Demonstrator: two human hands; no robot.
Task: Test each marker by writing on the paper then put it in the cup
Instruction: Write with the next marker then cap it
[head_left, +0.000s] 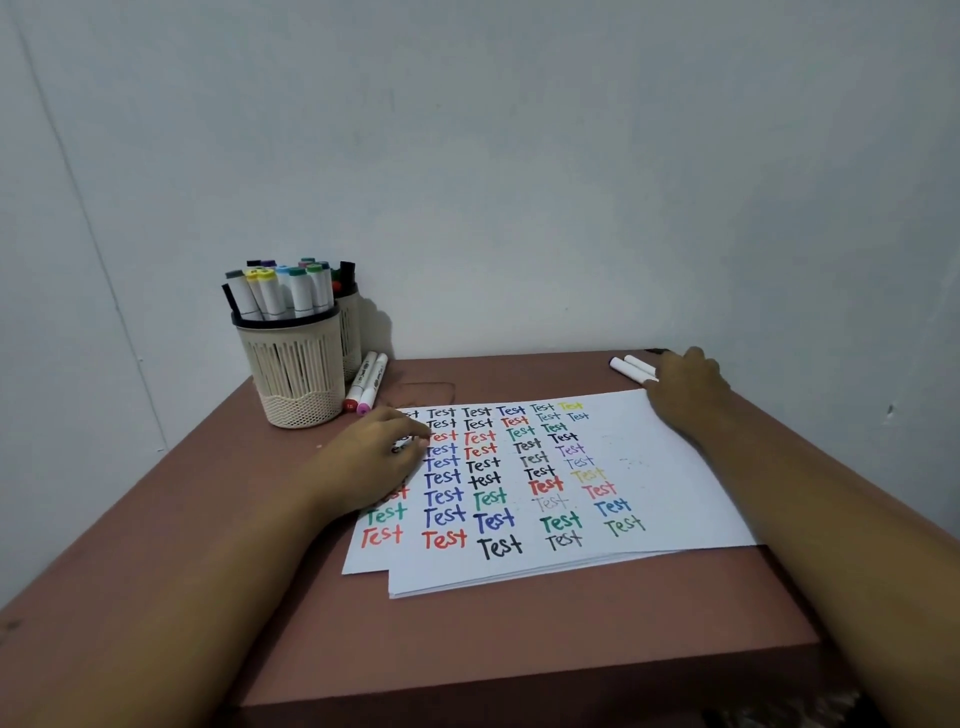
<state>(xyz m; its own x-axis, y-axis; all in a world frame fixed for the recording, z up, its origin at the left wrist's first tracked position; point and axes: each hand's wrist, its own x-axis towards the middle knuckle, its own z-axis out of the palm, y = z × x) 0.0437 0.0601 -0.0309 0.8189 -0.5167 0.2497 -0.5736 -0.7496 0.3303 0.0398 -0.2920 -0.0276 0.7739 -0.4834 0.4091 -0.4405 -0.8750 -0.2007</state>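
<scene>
A white sheet of paper (649, 467), covered with rows of the word "Test" in many colours, lies on a stack of sheets on the table. My left hand (371, 457) rests on the sheet's left part with loosely bent fingers and holds nothing. My right hand (685, 387) lies at the paper's far right corner, its fingertips touching the near ends of two white markers (631, 368) that lie on the table. A cream mesh cup (296, 371) at the back left holds several capped markers. Two more markers (366, 383), with red and pink caps, lie beside it.
The reddish-brown table (519, 634) stands in a corner against pale walls. A second cup (352, 332) with markers stands behind the first. The table's front edge is close to me, and its right edge runs under my right forearm.
</scene>
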